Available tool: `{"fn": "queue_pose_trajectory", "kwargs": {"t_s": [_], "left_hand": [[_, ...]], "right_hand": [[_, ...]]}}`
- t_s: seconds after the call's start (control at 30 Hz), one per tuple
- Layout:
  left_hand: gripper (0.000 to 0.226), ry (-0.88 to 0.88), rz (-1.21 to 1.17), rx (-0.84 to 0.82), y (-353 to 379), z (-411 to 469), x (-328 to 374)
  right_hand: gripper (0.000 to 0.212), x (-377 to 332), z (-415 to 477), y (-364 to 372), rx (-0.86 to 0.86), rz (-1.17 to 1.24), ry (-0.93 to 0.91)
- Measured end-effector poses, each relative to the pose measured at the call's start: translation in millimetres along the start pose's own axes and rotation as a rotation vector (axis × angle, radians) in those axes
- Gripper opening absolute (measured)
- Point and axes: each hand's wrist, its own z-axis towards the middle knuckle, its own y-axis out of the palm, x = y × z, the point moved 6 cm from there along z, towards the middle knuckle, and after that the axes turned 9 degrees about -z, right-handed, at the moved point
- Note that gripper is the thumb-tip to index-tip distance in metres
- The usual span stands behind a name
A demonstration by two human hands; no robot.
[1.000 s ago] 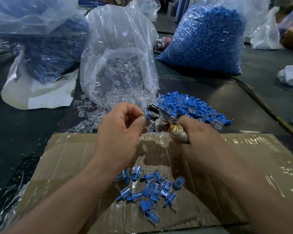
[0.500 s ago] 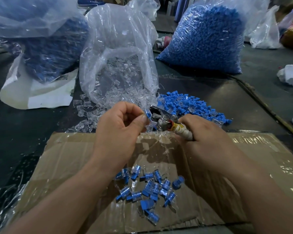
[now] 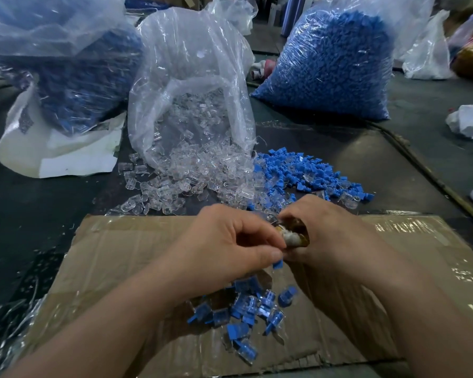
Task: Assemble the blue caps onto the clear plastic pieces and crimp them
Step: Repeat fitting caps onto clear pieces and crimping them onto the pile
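Blue cap (image 3: pixel 278 264) pinched by left hand (image 3: pixel 224 241); right hand (image 3: pixel 325 230) grips tool (image 3: pixel 291 237) above mid-cardboard (image 3: pixel 120 255).

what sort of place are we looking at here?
Probably a small hand-assembly workshop: a bulk bag of blue caps, an open bag spilling clear pieces, and a cardboard sheet holding capped pieces.

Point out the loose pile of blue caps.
In the head view, the loose blue caps lie right of centre, just right of the spilled clear pieces, beyond the cardboard.
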Motion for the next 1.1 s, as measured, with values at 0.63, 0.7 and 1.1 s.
{"fn": "queue_pose_trajectory", "kwargs": {"t_s": [0.63, 0.7, 1.1], "left_hand": [[0.039, -0.069, 0.7, 0.569, -57.7, 6.6, -22.4], [0.047, -0.11, 0.769, 0.512, -55.7, 8.2, -28.9], [0.026, -0.169, 0.871, 0.459, -54.5, 7.9, -35.4]], "right_hand": [[0.015, 42.8, -5.2, -28.3, 0.347, 0.38, 0.22], [0.023, 55.7, -7.0, -31.4, 0.468, 0.421, 0.31], [0.011, 76.7, -4.7, -26.3, 0.561, 0.434, 0.45]]}}
